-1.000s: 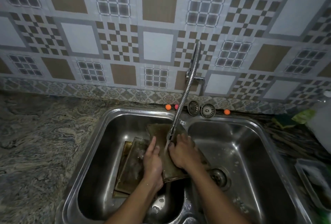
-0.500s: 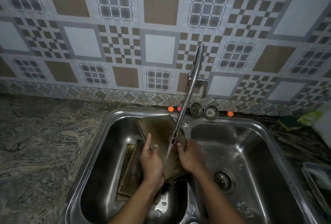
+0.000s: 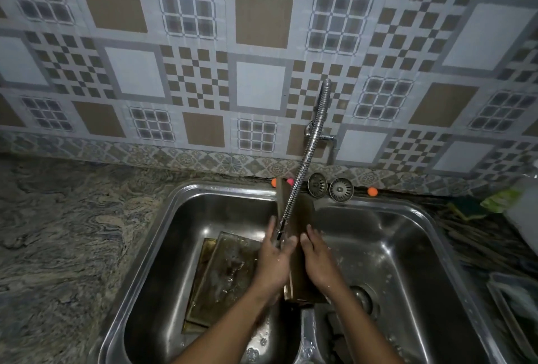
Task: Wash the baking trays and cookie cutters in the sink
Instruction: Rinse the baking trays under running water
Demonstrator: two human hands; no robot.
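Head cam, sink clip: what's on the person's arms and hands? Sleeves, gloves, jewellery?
Nothing worn that shows. The left hand and right hand are ungloved, with no ring, watch or wristband visible. The left forearm and right forearm are bare down to the bottom edge of the frame, so no sleeve is in view; anything higher up is out of shot.

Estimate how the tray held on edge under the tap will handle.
Probably slippery: the baking tray is wet under the tap. Likely stiff: it looks flat between left hand and right hand. On edge, it would probably tip if released.
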